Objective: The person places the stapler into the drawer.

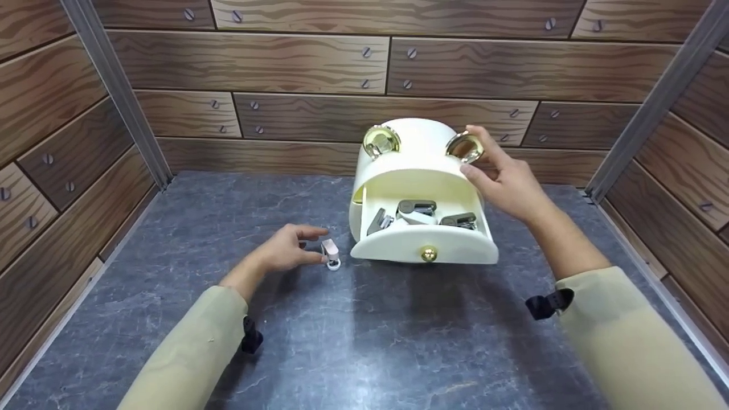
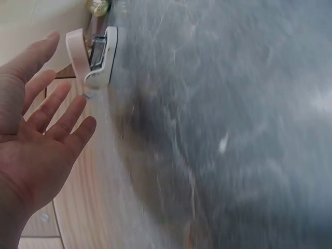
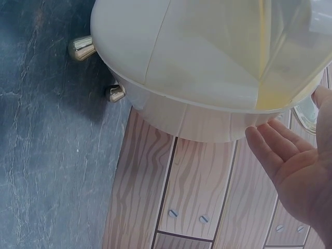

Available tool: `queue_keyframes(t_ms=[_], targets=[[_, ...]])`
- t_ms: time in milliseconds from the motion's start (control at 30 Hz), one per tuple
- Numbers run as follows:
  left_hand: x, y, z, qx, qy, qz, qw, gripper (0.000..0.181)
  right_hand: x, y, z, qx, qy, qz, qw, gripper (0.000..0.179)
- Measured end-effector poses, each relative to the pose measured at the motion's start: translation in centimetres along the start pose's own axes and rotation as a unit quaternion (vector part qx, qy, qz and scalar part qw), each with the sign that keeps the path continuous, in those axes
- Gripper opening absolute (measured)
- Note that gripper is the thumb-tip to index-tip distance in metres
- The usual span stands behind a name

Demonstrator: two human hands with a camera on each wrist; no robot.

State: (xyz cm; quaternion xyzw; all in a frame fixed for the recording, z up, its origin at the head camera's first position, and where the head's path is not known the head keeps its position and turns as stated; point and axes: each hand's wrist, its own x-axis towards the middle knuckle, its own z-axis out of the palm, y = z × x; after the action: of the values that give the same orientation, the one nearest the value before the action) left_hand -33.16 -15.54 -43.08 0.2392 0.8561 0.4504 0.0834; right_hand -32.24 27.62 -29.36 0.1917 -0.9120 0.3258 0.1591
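A small pink and white stapler (image 1: 330, 253) stands on the tabletop, its pink lever raised over the white base in the left wrist view. My left hand (image 1: 287, 249) is beside it, with thumb and fingers extended toward it; a gap shows between them in the left wrist view. The cream storage box (image 1: 418, 136) carries two gold rings on top. My right hand (image 1: 510, 179) touches its right side, thumb and forefinger about the right gold ring (image 1: 466, 148); in the right wrist view the fingers (image 3: 272, 145) lie fairly straight against the box.
The box's drawer (image 1: 393, 245) is pulled out toward me and has a gold knob (image 1: 429, 254). Several grey and white staplers (image 1: 417, 212) lie inside it. Wood-patterned walls (image 1: 319, 62) enclose the dark marbled table (image 1: 364, 336) at the back and sides.
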Motion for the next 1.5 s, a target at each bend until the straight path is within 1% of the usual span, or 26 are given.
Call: queue_keyframes(t_ms=[200,333,533,633,833,900,1067,1233,1333,1500], targets=[[0.8,-0.2,0.9,0.001,-0.004,-0.001,1.0,0.062,0.1,0.0,0.3,0.011,-0.002,-0.005,0.9999,0.067],[1.2,-0.3,1.4,0.023,-0.007,0.006,0.9997,0.061,0.1,-0.1,0.3,0.013,-0.003,-0.004,0.9999,0.066],[1.4,-0.1,1.8,0.052,-0.021,0.009,0.9984,0.054,0.0,-0.3,0.2,0.011,-0.004,0.007,0.9999,0.066],[1.2,-0.1,1.8,0.052,-0.021,0.008,0.9984,0.053,0.1,-0.2,0.2,0.013,-0.005,0.006,0.9999,0.066],[0.6,-0.2,1.4,0.046,-0.012,0.007,0.9988,0.052,0.2,-0.1,0.2,0.013,-0.004,-0.002,0.9999,0.066],[0.4,-0.2,1.2,0.047,-0.006,0.002,0.9989,0.05,0.2,0.0,0.2,0.012,-0.004,-0.002,0.9999,0.066],[-0.1,-0.3,0.8,0.058,0.012,-0.007,0.9982,0.042,0.3,0.0,0.2,0.008,-0.005,-0.003,0.9999,0.066],[-0.5,-0.4,0.5,0.069,0.025,0.002,0.9973,0.028,0.3,-0.1,0.2,0.007,-0.006,-0.004,0.9999,0.067],[-0.7,-0.4,0.4,0.073,0.025,0.007,0.997,0.019,0.2,-0.1,0.1,0.01,-0.008,-0.002,0.9999,0.067],[-0.9,-0.1,0.2,0.078,0.013,-0.001,0.9969,0.017,-0.1,0.0,0.0,0.013,-0.005,0.002,0.9999,0.068]])
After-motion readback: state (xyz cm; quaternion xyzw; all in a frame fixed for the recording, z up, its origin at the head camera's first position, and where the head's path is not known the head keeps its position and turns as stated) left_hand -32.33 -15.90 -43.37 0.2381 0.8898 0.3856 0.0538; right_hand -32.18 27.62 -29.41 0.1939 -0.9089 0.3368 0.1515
